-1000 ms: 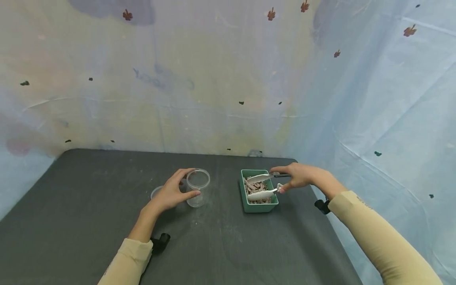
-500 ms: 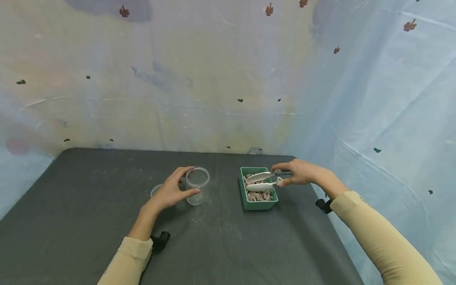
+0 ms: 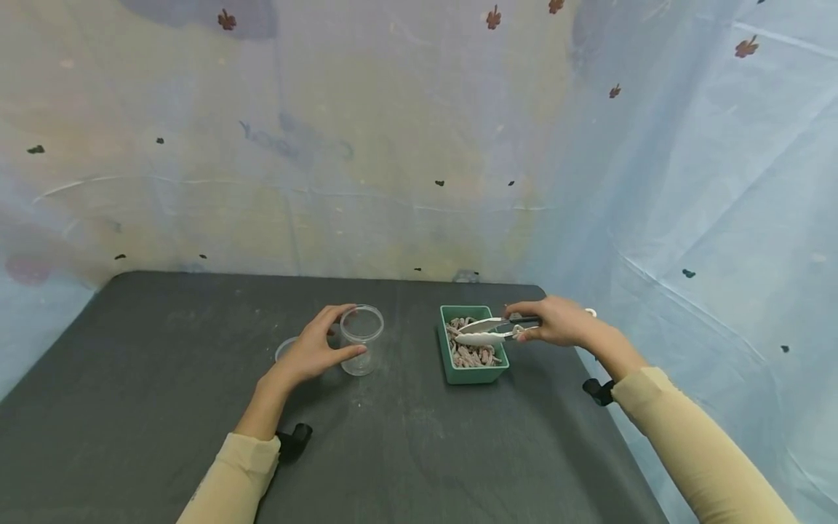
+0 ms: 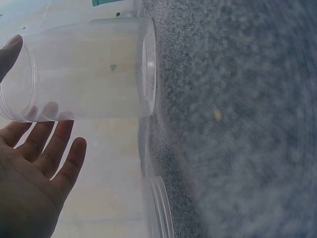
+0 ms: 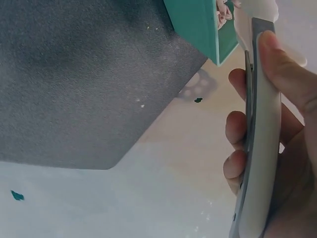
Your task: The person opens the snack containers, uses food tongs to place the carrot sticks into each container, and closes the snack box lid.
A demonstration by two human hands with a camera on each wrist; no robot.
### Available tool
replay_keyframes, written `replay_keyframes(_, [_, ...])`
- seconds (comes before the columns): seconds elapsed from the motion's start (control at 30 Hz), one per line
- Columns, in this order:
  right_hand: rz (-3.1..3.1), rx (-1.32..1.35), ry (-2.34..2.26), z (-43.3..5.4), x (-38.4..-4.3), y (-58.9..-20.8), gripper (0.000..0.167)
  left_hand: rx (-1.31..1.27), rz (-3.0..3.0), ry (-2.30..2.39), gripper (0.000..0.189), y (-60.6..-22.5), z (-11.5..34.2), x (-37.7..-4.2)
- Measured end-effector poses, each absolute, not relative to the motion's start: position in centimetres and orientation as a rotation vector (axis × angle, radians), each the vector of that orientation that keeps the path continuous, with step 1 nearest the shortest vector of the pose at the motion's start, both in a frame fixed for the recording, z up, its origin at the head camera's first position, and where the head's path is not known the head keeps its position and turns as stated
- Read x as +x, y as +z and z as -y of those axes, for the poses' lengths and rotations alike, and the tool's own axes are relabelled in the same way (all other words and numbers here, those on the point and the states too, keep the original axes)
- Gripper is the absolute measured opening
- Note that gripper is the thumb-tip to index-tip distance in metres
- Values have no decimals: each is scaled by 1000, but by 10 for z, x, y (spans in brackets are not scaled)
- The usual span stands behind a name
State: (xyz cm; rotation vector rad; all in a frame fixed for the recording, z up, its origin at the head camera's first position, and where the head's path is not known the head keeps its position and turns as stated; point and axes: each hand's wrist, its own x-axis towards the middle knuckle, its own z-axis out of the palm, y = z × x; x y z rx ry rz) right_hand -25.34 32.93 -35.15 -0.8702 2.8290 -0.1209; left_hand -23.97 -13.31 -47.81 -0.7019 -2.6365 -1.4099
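My left hand (image 3: 314,354) grips a clear plastic jar (image 3: 361,340) near its open top, thumb on one side and fingertips on the other. The jar (image 4: 94,69) stands upright with nothing inside. In my right hand (image 3: 556,322) is a pair of tongs (image 3: 481,338) with white heads; the fingers and thumb wrap its handles (image 5: 262,148). The heads lie over a green rectangular box (image 3: 473,375) filled with pinkish-grey strands (image 3: 474,355), a narrow gap between them. In the right wrist view some strands (image 5: 224,14) show at the box opening.
A round clear lid or shallow container (image 3: 285,348) lies on the dark table (image 3: 164,378), partly hidden behind my left hand; its ridged edge (image 4: 161,208) shows in the left wrist view. A printed plastic curtain (image 3: 366,145) hangs behind the table and along the right side.
The tong heads have come closer together and moved slightly toward the back of the box, uncovering more strands. The left hand and the jar stay in place.
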Motion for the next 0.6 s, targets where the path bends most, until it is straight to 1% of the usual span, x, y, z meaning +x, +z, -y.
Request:
replay_keyframes(0.43, [-2922, -894, -295, -346, -238, -364, 54, -688, 2652, -1409, 84, -478, 133, -239])
replay_keyframes(0.6, [-2946, -846, -343, -349, -235, -367, 52, -687, 2655, -1403, 85, -478, 133, -240])
